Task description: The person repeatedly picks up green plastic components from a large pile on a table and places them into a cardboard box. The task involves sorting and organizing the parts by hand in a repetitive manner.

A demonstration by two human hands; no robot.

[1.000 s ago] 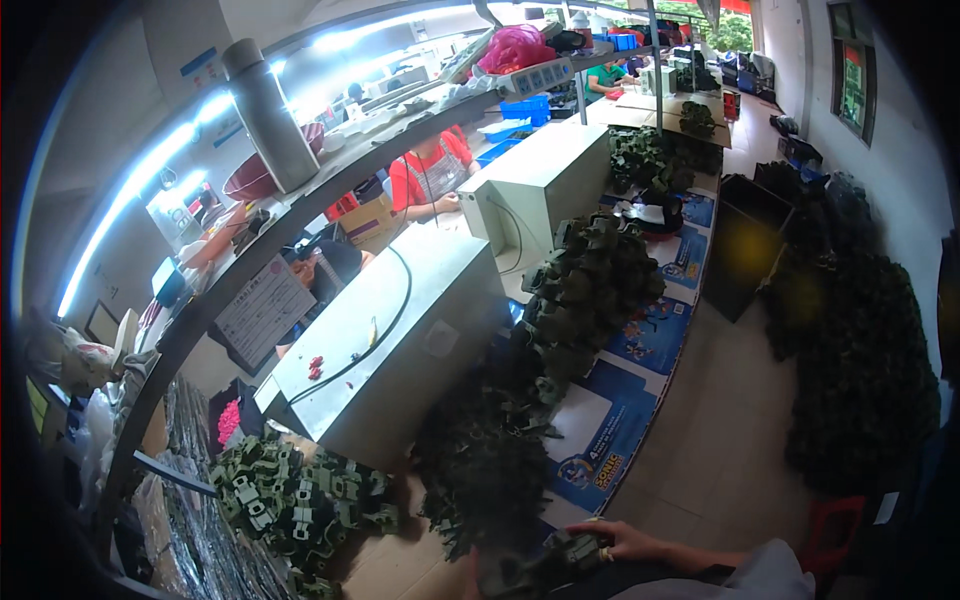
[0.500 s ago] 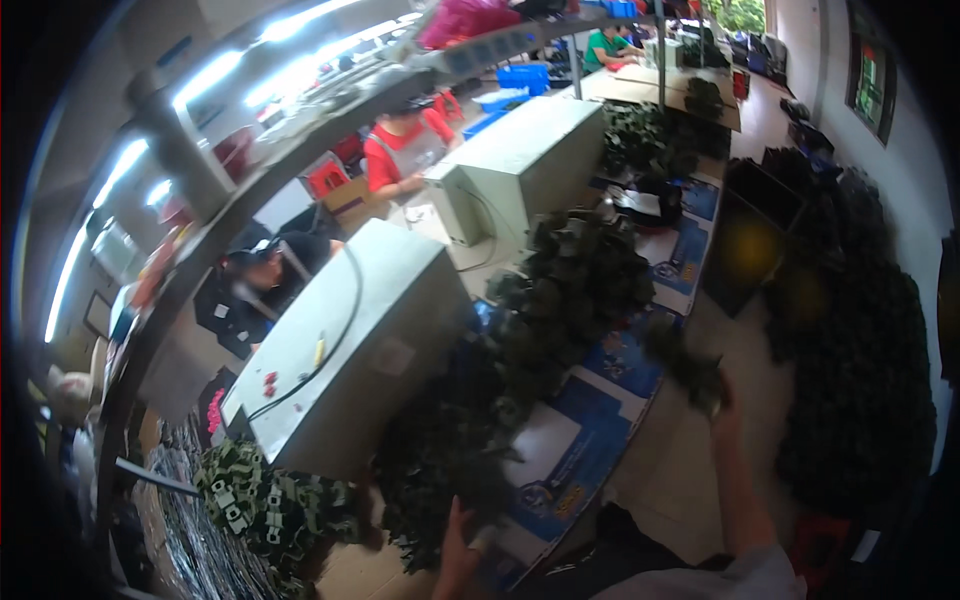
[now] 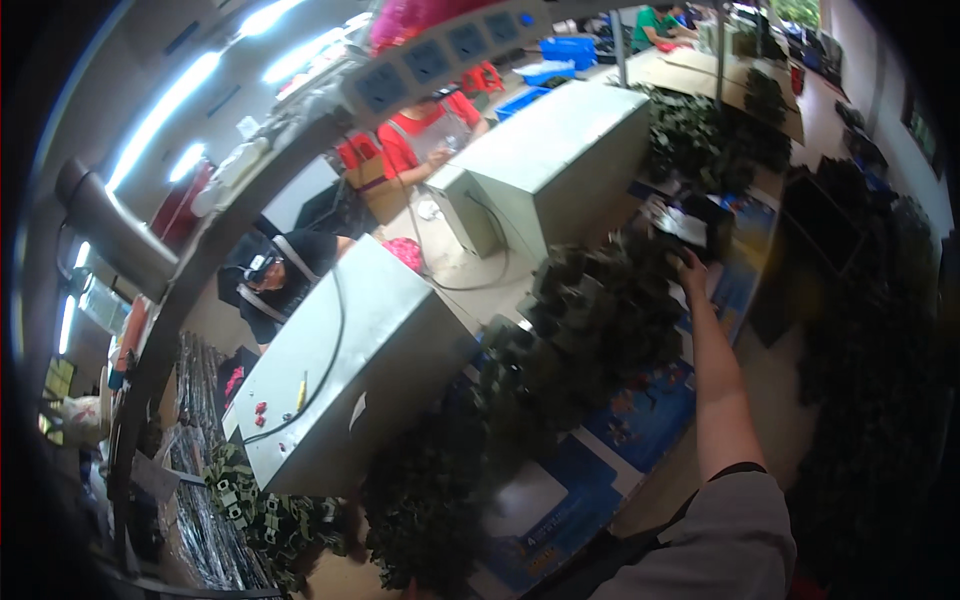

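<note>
My right arm stretches far forward over the table, and my right hand (image 3: 688, 270) is at the far right end of a long heap of dark green camouflage fabric pieces (image 3: 600, 310). Its fingers look curled against the dark heap; what they hold, if anything, is too dark to make out. Just beyond the hand lies a dark bundle with a white sheet (image 3: 684, 224) on it. The near part of the heap (image 3: 430, 500) is in shadow. I cannot make out my left hand in the view.
Two pale metal housings (image 3: 350, 350) (image 3: 570, 140) stand left of the heap. Blue printed sheets (image 3: 590, 490) cover the table. More camouflage pieces (image 3: 270, 510) lie at the lower left. Two co-workers, in red (image 3: 395, 150) and black (image 3: 300, 255), sit across. Dark piles line the right.
My right hand has moved forward and left from beside the table to the heap's far end; the camouflage piece it carried is no longer distinct. My left hand has dropped from sight. The view has shifted.
</note>
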